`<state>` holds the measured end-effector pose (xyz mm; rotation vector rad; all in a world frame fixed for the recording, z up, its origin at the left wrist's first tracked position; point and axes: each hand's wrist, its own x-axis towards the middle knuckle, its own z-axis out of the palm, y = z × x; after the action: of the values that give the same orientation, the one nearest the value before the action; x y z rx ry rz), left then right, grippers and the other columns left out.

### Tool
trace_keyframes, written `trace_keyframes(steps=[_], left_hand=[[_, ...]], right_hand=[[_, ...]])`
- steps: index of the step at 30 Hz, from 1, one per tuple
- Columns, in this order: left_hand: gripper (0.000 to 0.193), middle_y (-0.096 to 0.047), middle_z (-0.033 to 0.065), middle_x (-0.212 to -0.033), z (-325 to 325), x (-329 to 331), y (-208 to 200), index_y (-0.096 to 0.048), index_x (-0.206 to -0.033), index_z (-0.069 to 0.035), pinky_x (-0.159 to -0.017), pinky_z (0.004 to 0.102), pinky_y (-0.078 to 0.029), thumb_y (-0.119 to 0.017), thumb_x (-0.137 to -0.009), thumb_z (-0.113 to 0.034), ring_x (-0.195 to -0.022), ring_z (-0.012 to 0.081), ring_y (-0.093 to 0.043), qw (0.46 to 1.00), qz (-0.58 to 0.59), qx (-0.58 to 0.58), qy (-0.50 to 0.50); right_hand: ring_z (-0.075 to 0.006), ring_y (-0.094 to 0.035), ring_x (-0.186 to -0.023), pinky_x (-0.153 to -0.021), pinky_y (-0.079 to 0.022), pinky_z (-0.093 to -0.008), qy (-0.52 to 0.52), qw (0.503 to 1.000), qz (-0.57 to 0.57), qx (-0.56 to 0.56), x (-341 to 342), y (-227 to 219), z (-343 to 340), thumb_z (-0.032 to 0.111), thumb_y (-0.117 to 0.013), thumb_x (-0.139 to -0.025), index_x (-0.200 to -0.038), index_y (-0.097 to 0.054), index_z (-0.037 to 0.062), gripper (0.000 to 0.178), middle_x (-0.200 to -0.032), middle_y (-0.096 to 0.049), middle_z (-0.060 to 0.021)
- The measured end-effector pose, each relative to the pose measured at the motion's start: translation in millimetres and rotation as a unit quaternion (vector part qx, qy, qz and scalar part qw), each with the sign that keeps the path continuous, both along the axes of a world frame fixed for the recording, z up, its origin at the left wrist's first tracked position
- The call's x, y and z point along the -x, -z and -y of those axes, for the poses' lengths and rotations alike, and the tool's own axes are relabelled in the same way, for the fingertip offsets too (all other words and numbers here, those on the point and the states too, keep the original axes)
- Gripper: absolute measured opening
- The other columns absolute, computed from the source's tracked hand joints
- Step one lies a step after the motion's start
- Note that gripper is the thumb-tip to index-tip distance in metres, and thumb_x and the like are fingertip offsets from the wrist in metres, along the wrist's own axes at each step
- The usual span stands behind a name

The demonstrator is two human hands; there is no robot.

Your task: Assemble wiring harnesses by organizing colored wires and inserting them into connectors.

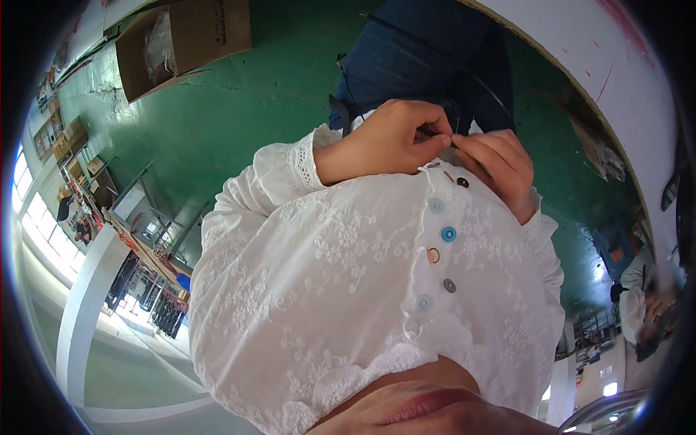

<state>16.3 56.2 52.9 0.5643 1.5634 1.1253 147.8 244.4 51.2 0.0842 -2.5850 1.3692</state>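
My left hand and my right hand meet in front of my lower chest, thumbs and forefingers pinched close together. Something tiny and dark seems to sit between the fingertips, but I cannot make out what it is. Just below them runs the button front of a white embroidered blouse, its lower edge partly covered by my hands. Its buttons differ in colour, among them a bright blue button and a dark brown button. Beyond my hands, dark blue trousers are crossed by a thin black cord.
An open cardboard box with clear plastic inside stands on the green floor at upper left. A pale tabletop curves along the right. At far right another person appears, blurred. Laden racks stand at far left.
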Motion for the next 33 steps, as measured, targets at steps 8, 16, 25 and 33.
trace_keyframes(steps=[8, 16, 25, 33], left_hand=[[0.015, -0.069, 0.0062, -0.091, 1, -4, -4, -0.073, -0.107, 0.001, -0.066, 0.0241, -0.049, -0.071, -0.095, -0.008, -0.072, 0.0093, -0.059, 0.996, -0.013, -0.015, -0.089], [0.015, -0.071, 0.007, -0.087, -9, -2, -9, -0.075, -0.099, -0.004, -0.058, 0.0299, -0.051, -0.079, -0.085, -0.003, -0.065, 0.0177, -0.063, 0.932, -0.331, -0.109, -0.1], [0.022, -0.069, 0.0071, -0.084, -10, 1, 1, -0.074, -0.095, -0.003, -0.062, 0.0318, -0.055, -0.081, -0.075, 0.001, -0.071, 0.0228, -0.065, 0.874, -0.449, -0.174, -0.063], [0.025, -0.069, 0.0074, -0.082, -8, 4, 2, -0.074, -0.095, -0.003, -0.061, 0.0315, -0.054, -0.082, -0.072, 0.004, -0.071, 0.0221, -0.065, 0.851, -0.482, -0.208, -0.022]], right_hand=[[-0.0237, -0.069, -0.083, -0.075, -0.054, -0.0316, 0.087, 0.98, 0.145, 0.105, 4, -2, 2, -0.002, -0.077, -0.083, -0.108, -0.076, 0.002, 0.025, -0.097, -0.074, -0.0116], [-0.0132, -0.067, -0.091, -0.082, -0.054, -0.0271, 0.113, 0.947, 0.211, 0.213, -2, -6, -1, 0.008, -0.069, -0.098, -0.112, -0.07, -0.0005, 0.017, -0.102, -0.072, -0.0083], [-0.0096, -0.063, -0.093, -0.088, -0.05, -0.0247, 0.102, 0.884, 0.276, 0.362, -4, 2, -4, 0.012, -0.067, -0.1, -0.112, -0.069, 0.0003, 0.017, -0.101, -0.069, -0.0026], [-0.0092, -0.062, -0.092, -0.085, -0.049, -0.0244, 0.074, 0.898, 0.29, 0.322, 3, -3, -5, 0.012, -0.07, -0.098, -0.111, -0.069, 0.0022, 0.016, -0.098, -0.069, -0.0017]])
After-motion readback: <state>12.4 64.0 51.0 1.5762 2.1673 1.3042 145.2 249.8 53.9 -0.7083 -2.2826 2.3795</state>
